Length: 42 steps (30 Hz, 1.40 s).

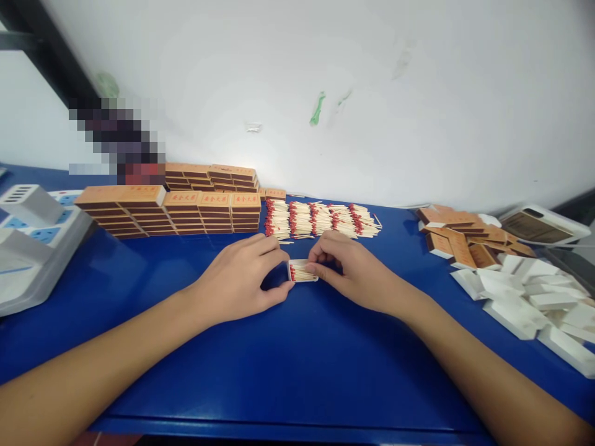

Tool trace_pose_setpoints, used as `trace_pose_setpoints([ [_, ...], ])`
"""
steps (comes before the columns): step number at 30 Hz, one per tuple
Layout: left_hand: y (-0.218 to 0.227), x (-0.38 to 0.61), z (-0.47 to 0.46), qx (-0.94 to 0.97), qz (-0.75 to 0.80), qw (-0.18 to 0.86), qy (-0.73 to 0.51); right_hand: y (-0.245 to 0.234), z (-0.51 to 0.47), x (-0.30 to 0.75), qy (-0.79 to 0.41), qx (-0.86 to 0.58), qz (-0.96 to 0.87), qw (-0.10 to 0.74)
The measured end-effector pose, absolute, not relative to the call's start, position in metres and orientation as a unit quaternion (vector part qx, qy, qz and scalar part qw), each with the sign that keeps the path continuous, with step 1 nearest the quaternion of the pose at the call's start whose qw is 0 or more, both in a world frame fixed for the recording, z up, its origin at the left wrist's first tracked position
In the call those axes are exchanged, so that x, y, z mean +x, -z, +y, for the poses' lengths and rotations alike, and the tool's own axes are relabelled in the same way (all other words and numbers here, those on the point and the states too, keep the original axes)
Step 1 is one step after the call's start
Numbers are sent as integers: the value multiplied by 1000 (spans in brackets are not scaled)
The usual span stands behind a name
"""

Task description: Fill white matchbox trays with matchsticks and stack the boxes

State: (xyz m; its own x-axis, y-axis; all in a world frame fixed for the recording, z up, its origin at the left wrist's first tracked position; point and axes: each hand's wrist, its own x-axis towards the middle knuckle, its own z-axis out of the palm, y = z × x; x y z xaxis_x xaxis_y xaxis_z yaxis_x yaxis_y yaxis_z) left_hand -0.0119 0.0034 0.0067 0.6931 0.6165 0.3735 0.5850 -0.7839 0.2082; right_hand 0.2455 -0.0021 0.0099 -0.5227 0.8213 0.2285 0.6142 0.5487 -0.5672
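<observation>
From my feed, both forearms come in from the bottom corners and meet at the middle of the blue counter [297, 371]. My left hand [242, 272] lies palm down, knuckles raised, its thumb and curled fingers closed on the left end of a small white matchbox tray [303, 271]. My right hand [348, 269] mirrors it, wrist low and fingertips pinched on the tray's right end. The tray rests flat on the counter between the two hands, filled with matches whose red heads point left.

Just behind the hands lies a row of loose matches [320, 220]. Stacked orange matchboxes [186, 210] stand to the left of it. Well to the right sit loose orange sleeves [465, 235] and a heap of empty white trays [534, 297].
</observation>
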Motion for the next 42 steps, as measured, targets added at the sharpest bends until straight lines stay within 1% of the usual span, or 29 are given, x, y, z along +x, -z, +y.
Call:
trace_pose_setpoints([
  [3,-7,-11,3,920,325,40,-215,-4,5,246,-219,-442,-825,277],
  [5,-7,-11,3,920,323,42,-217,2,15,247,-177,-459,-813,312],
  [7,-6,-11,3,921,319,44,-220,9,25,249,-114,-466,-814,329],
  [9,-6,-11,3,921,318,44,-221,14,32,251,-72,-464,-822,323],
  [13,-5,-11,3,920,318,41,-223,19,36,251,-53,-470,-830,297],
  [18,-5,-11,4,919,325,41,-222,17,34,253,-49,-473,-842,255],
  [21,-5,-11,5,918,327,39,-222,10,30,256,-63,-466,-847,249],
  [25,-6,-12,5,917,331,39,-218,-8,12,254,-139,-451,-839,272],
  [29,-6,-12,5,919,329,43,-213,-19,-6,246,-191,-439,-846,235],
  [31,-7,-12,5,919,330,45,-211,-18,-8,243,-192,-439,-846,233],
  [34,-7,-12,4,918,331,50,-211,-9,0,244,-180,-455,-829,271],
  [37,-7,-12,3,921,322,57,-211,2,15,248,-121,-476,-816,305],
  [39,-6,-12,3,923,316,58,-213,8,23,250,-91,-478,-823,292],
  [42,-7,-12,4,922,319,55,-215,14,31,251,-93,-477,-833,265],
])
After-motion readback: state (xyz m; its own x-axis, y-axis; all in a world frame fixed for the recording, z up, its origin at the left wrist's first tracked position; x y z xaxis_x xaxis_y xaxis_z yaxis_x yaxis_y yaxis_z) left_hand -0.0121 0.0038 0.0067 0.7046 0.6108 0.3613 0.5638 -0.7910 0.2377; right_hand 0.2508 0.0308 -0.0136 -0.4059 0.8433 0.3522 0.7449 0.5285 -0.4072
